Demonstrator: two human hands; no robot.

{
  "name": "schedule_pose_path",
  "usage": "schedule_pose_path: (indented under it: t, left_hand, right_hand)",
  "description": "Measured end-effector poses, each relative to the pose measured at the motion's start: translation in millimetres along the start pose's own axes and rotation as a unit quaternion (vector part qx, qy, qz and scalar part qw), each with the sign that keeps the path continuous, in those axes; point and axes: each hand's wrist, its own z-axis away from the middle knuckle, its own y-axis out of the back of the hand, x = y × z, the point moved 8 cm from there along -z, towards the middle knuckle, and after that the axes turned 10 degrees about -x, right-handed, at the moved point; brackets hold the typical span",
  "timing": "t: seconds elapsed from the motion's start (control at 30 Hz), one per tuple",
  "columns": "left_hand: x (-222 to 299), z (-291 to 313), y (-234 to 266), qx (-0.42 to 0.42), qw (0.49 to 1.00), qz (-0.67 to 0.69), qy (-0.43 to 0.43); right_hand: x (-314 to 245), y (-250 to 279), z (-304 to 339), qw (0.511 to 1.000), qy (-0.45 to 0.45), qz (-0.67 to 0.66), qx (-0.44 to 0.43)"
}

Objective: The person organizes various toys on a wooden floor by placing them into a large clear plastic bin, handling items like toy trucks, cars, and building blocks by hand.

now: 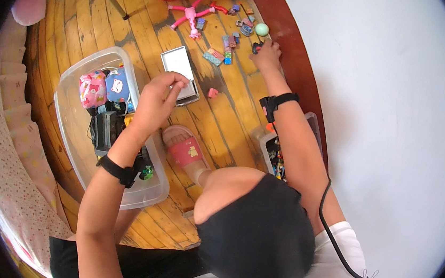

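The shallow white box (177, 64), lying on the floorboards (228, 131) under the left hand (157, 99), whose fingertips nearly meet, gripping what I cannot tell, looks light, stiff and best held by its long sides, while the right hand (268, 57) pinches a small black-and-red piece (257, 48), probably hard plastic

No text, label, brand, number or sign can be read on anything in view
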Motion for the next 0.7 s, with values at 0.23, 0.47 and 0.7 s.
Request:
schedule_pose_path:
  t: [0.23,0.47,0.7]
  left_hand:
    - [11.7,4.4,9.5,0.036,0.998,0.054,-0.02]
    - [14.6,1.5,9.0,0.04,0.998,0.018,-0.047]
    - [11.5,1.6,2.1,0.028,0.999,0.032,-0.021]
  right_hand:
    - [14.7,-30.8,-25.2,0.997,-0.009,0.047,0.056]
    - [1.1,-35.8,-15.1,1.0,0.013,0.004,0.014]
    - [-18.2,-43.8,-4.6,0.914,0.133,-0.353,-0.149]
